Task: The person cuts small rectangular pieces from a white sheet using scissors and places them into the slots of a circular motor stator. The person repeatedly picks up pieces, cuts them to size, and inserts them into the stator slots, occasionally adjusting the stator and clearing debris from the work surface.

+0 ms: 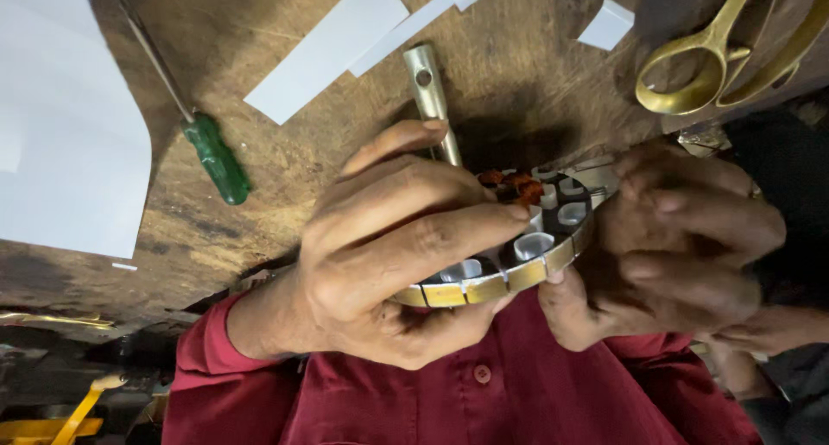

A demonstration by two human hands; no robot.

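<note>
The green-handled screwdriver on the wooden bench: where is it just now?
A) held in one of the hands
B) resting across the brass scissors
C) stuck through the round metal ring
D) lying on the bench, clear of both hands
D: the green-handled screwdriver lies on the wooden bench, apart from both hands, which grip the round metal ring with white-lined slots.

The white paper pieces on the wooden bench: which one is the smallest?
The small white paper scrap near the brass scissors. It is a short, stubby piece, whereas the other pieces are long strips or a large sheet.
</note>
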